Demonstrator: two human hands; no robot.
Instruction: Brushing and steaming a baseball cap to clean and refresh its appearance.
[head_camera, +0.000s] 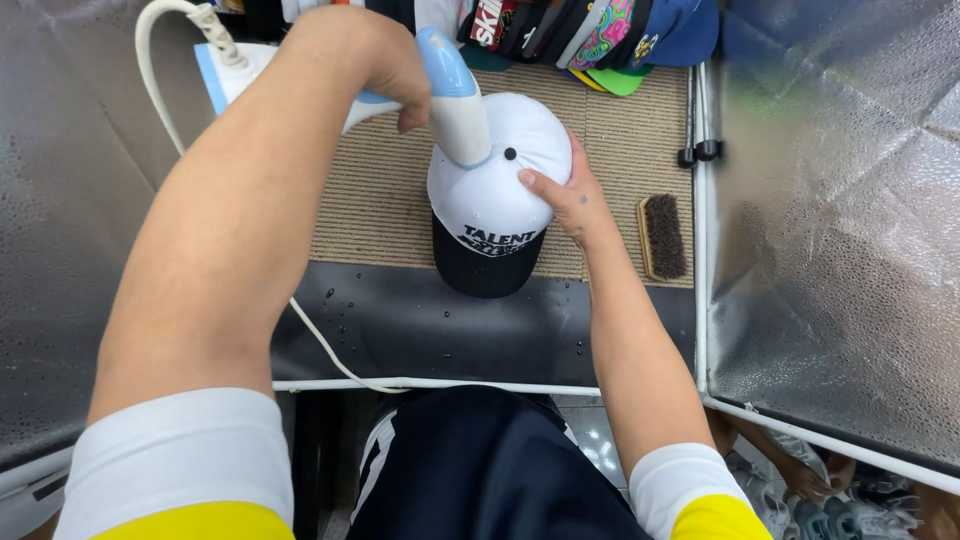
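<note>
The white cap (497, 190) with its dark brim sat in the middle of the frame, on the woven tan mat (380, 200), brim pointing toward me and a dark printed label across its front panel. My right hand (570, 200) rested against the cap's right side, fingers (535, 183) spread flat on the crown rather than curled around anything. My left hand (375, 60), upper centre of the frame, was closed around the handle of the white-and-blue steamer (452, 100), whose nozzle end touched the top of the crown. Its white cord (160, 60) looped up at the upper left and trailed down past my forearm to the lower edge of the surface. Just right of the cap lay a wooden brush (661, 236), bristles up, on the mat. Below the mat ran a dark strip (440, 325) dotted with water drops. Along the top edge, a row of colourful caps (610, 35) lay overlapped. Silvery foil panels (830, 250) closed in both sides.
</note>
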